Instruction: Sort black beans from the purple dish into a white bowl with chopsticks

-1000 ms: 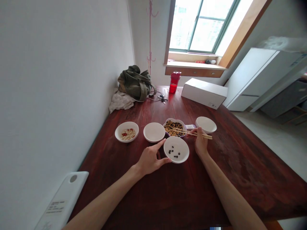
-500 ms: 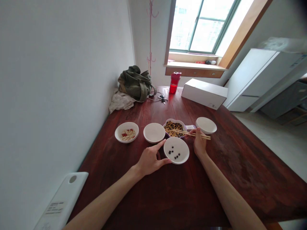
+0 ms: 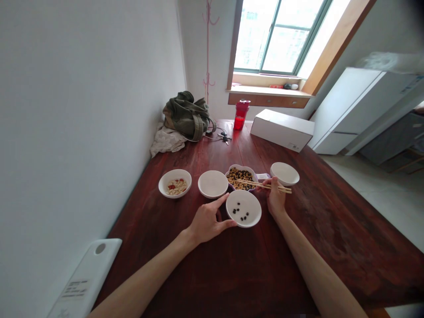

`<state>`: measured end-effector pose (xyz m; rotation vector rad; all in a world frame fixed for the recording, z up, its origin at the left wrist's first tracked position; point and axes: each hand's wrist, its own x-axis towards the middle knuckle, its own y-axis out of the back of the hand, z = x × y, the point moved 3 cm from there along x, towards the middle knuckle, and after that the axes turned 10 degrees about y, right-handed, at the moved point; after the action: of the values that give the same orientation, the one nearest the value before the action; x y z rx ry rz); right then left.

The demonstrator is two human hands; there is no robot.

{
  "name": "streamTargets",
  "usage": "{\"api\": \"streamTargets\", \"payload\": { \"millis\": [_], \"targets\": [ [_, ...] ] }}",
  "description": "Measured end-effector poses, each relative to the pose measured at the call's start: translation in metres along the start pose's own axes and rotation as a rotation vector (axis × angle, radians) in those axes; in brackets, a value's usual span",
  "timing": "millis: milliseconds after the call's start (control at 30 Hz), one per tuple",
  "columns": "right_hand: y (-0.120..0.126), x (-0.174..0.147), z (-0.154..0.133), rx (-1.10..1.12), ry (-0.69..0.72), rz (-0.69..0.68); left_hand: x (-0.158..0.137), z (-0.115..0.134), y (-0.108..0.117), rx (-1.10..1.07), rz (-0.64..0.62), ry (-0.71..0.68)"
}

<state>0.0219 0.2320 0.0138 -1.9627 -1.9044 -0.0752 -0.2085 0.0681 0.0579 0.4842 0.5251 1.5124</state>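
Head view, looking down: right hand (image 3: pixel 275 199) closed around a pair of chopsticks (image 3: pixel 263 184), fingers pinched on the shafts near their blunt ends. Long axis of the sticks running almost level across the frame, handle ends poking out to the right past the knuckles, tips reaching left from the fingers and lying over the bowl of mixed beans (image 3: pixel 240 177). Whether the tips touch the beans or hover just above: cannot tell. Just below and left of those right fingers, the white bowl with a few dark beans (image 3: pixel 243 208), close beside the heel of the right hand and nearer the body than the mixed bowl. Left hand (image 3: pixel 207 221) spread against the left rim of that same bowl, thumb along the near edge, forefinger stretched up past the far side, holding nothing, only bracing. Beyond the left forefinger, an empty white bowl (image 3: pixel 212 183); farther left again, well apart from both hands, a bowl of pale and red pieces (image 3: pixel 175 183). Right of the chopstick ends, one more empty bowl (image 3: pixel 284 173). All on a dark red wooden table (image 3: pixel 251 265).
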Motion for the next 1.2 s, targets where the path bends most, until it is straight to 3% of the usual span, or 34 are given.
{"api": "streamTargets", "payload": {
  "millis": [433,900,1067,1200],
  "targets": [
    [0.001,0.005,-0.007,0.269,0.021,0.059,-0.001,0.002,0.001,-0.016,0.01,-0.003],
    [0.007,0.005,-0.027,0.53,-0.103,-0.184,0.0,-0.001,0.0,-0.004,0.006,0.003],
    [0.009,0.009,-0.022,0.471,-0.064,-0.065,0.0,-0.001,0.0,-0.019,0.003,0.001],
    [0.008,0.008,-0.013,0.249,0.023,0.06,0.0,0.0,0.0,-0.016,0.008,0.007]
  ]
}}
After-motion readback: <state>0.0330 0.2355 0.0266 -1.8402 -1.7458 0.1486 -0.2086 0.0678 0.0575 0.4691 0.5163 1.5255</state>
